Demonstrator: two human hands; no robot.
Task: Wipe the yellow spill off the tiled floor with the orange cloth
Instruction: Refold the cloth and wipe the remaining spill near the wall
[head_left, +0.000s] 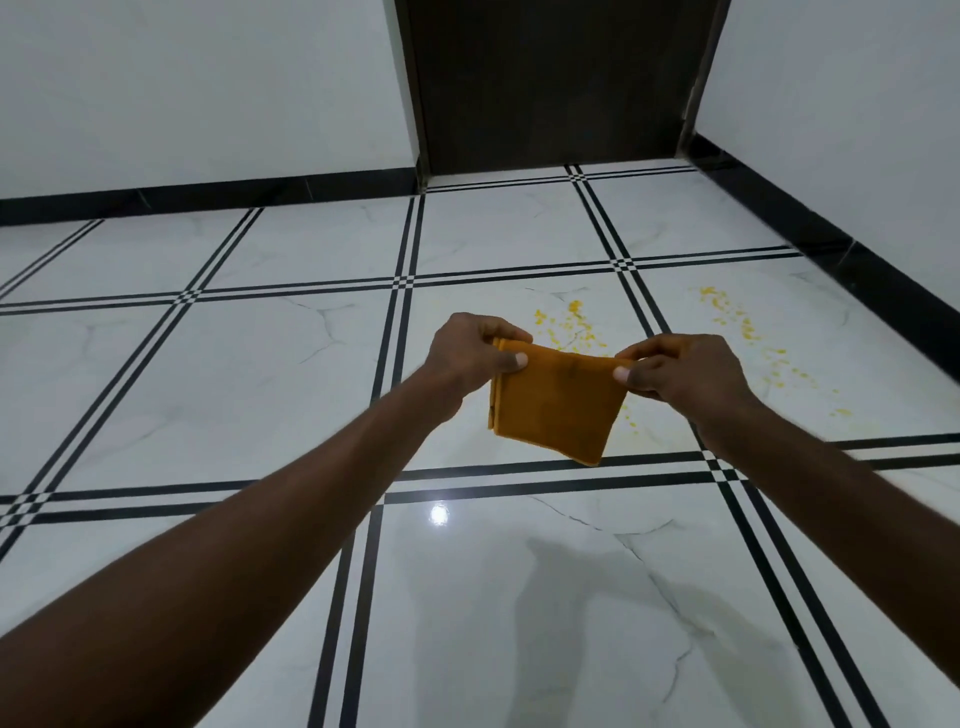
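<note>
Orange cloth (558, 405) folded, held up in the air above the tiled floor (260, 364), hanging from its top edge. Left hand (470, 353) pinching the cloth's upper left corner, thumb in front, fingers behind. Right hand (680, 371) pinching the upper right corner the same way. Yellow spill (571, 325) scattered in specks just beyond the cloth (partly hidden behind it, so its full spread perhaps wider), with a second patch (737, 322) further right of the cloth, near the black skirting (831, 249). Dark door (556, 83) well beyond the cloth.
</note>
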